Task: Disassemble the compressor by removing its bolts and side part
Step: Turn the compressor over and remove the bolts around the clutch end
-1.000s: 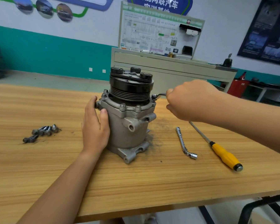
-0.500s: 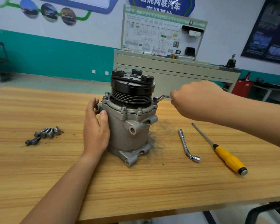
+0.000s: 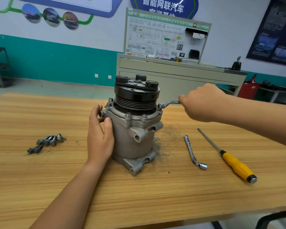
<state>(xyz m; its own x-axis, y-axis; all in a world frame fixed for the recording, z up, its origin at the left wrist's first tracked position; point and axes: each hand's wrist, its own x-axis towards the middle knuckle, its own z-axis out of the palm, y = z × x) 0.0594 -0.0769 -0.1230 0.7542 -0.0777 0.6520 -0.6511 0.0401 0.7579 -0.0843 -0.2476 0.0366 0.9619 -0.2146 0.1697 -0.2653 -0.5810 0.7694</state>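
Observation:
A grey metal compressor [image 3: 130, 139] stands upright on the wooden table [image 3: 139, 195], with a black pulley [image 3: 136, 95] on top. Several bolts [image 3: 128, 115] sit in its upper flange. My left hand [image 3: 100, 136] grips the left side of the body, thumb in front. My right hand [image 3: 203, 103] holds the handle of a small wrench [image 3: 168, 104], whose ring end sits on the bolt at the flange's right edge.
Several removed bolts [image 3: 46, 142] lie on the table to the left. An L-shaped socket wrench [image 3: 194, 152] and a yellow-handled screwdriver [image 3: 229, 157] lie to the right. Dark grit is scattered beside the compressor's base. A cabinet [image 3: 180, 75] stands behind the table.
My right hand has swung the wrench handle outward to the right, further from the pulley. My left hand keeps its grip on the compressor.

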